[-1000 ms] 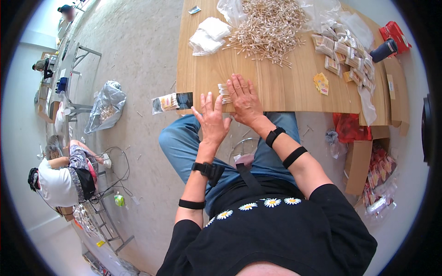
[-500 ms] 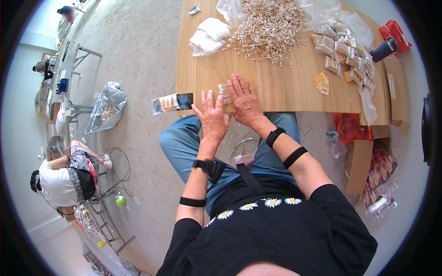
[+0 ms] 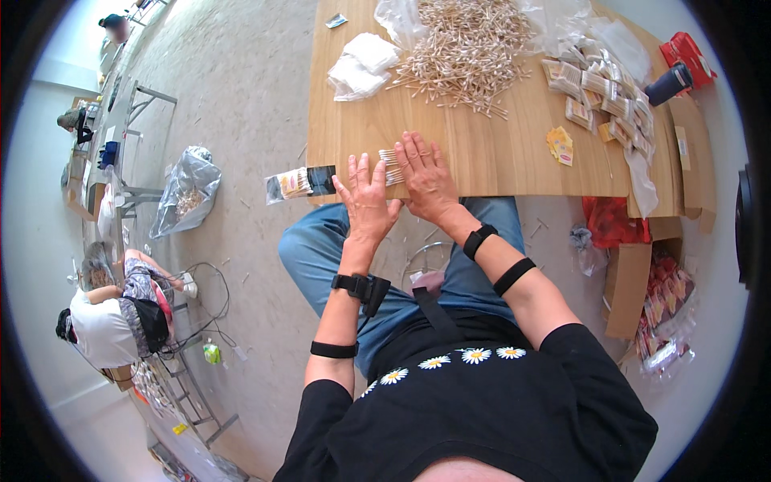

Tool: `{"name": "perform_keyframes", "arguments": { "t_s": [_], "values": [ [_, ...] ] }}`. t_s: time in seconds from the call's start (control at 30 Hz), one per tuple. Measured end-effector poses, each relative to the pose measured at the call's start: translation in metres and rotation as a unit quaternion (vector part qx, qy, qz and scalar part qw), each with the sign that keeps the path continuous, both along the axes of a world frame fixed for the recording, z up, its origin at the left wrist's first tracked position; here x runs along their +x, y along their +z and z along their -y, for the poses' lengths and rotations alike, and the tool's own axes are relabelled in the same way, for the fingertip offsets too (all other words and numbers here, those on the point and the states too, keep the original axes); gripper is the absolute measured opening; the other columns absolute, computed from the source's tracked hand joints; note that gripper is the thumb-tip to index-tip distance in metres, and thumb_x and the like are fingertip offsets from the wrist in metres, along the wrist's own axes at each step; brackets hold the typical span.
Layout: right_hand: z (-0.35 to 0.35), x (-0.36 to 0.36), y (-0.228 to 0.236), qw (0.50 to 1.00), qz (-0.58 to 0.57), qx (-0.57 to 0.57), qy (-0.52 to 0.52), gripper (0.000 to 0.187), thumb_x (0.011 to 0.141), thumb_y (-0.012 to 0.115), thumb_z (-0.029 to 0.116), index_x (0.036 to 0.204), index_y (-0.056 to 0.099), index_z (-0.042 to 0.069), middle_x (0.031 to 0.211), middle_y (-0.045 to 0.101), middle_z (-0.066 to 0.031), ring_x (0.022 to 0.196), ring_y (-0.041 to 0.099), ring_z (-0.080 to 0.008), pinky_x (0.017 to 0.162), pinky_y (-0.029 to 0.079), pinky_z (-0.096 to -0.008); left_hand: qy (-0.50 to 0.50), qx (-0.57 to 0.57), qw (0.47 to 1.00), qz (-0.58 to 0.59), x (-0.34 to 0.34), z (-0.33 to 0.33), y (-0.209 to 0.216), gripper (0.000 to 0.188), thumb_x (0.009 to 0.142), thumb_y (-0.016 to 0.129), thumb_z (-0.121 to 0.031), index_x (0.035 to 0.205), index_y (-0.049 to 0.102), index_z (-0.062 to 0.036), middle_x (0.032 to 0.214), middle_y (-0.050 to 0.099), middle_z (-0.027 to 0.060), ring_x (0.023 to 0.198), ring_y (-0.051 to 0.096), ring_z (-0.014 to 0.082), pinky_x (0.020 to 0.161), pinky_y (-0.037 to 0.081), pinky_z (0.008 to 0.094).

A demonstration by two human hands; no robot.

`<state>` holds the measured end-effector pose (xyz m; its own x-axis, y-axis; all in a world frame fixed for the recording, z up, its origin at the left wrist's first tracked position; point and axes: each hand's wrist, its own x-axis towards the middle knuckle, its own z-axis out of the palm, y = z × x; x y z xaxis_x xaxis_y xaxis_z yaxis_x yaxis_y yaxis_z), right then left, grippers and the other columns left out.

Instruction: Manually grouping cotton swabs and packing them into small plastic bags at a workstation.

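Observation:
A small row of cotton swabs (image 3: 391, 167) lies near the table's front edge, between my two hands. On its left side is my left hand (image 3: 368, 202), palm down with the fingers stretched and the thumb apart. My right hand (image 3: 430, 181) rests flat along the row's right side, its fingers straight and touching the swab ends. Neither hand is closed around anything. Just left of my left fingertips, a clear packet (image 3: 294, 184) of swabs with a printed card and a dark end juts over the table's left edge.
Loose swabs form a big heap (image 3: 466, 52) at the back of the wooden table (image 3: 353, 128). Clear bags (image 3: 365, 60) lie left of it. Filled packets (image 3: 614, 104), yellow cards (image 3: 560, 146) and a dark bottle (image 3: 669, 84) are at the right. A co-worker (image 3: 104, 325) sits far left.
My left hand has shifted very slightly to the left and away from me. The right hand and the swab row look almost the same.

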<state>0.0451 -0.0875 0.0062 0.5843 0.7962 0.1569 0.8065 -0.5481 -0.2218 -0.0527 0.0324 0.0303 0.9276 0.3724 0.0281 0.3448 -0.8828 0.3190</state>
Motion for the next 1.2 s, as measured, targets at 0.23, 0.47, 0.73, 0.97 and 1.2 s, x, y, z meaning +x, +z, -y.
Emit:
{"name": "perform_keyframes", "arguments": {
  "t_s": [0.23,0.47,0.73,0.97,1.2],
  "values": [
    [0.001,0.001,0.0,1.0,0.005,-0.01,-0.002,0.106,0.065,0.084,0.033,0.152,0.031,0.001,0.16,0.027,-0.0181,0.151,0.022,-0.0318,0.122,0.018,-0.048,-0.004,0.005,1.0,-0.007,-0.005,0.007,0.002,0.079,0.067,0.084,-0.027,0.138,0.052,-0.0095,0.152,0.037,0.019,0.149,0.022,0.0367,0.116,0.009,0.0689],
    [0.0,0.0,-0.001,1.0,0.006,0.005,-0.004,0.106,0.065,0.084,0.033,0.151,0.032,0.001,0.16,0.027,-0.0184,0.151,0.022,-0.0319,0.122,0.018,-0.0486,-0.007,0.008,1.0,-0.009,0.003,-0.001,0.006,0.083,0.065,0.084,-0.027,0.139,0.051,-0.0106,0.152,0.037,0.0183,0.149,0.022,0.0358,0.116,0.007,0.0689],
    [0.001,0.0,0.003,1.0,-0.014,0.01,0.0,0.104,0.066,0.083,0.032,0.151,0.032,0.002,0.159,0.028,-0.0184,0.15,0.022,-0.0319,0.122,0.018,-0.0487,-0.001,0.007,1.0,-0.011,0.006,-0.002,0.003,0.082,0.064,0.083,-0.024,0.138,0.052,-0.0106,0.152,0.037,0.017,0.149,0.023,0.0352,0.116,0.009,0.0695],
    [0.001,0.0,-0.001,1.0,0.015,-0.006,-0.006,0.105,0.064,0.084,0.031,0.151,0.033,0.002,0.16,0.028,-0.0181,0.151,0.022,-0.0316,0.122,0.018,-0.0485,-0.004,0.004,1.0,-0.012,0.0,0.005,0.002,0.079,0.065,0.084,-0.024,0.136,0.053,-0.0105,0.152,0.038,0.0166,0.149,0.023,0.0358,0.115,0.011,0.0706],
    [0.001,0.0,0.0,1.0,0.01,-0.008,-0.005,0.104,0.065,0.084,0.032,0.151,0.033,0.002,0.16,0.028,-0.0177,0.151,0.022,-0.0313,0.122,0.017,-0.0483,-0.002,-0.009,1.0,-0.007,0.006,0.0,0.008,0.09,0.063,0.087,-0.026,0.142,0.047,-0.0105,0.152,0.037,0.0162,0.149,0.023,0.0352,0.115,0.013,0.0701]
  ]
}}
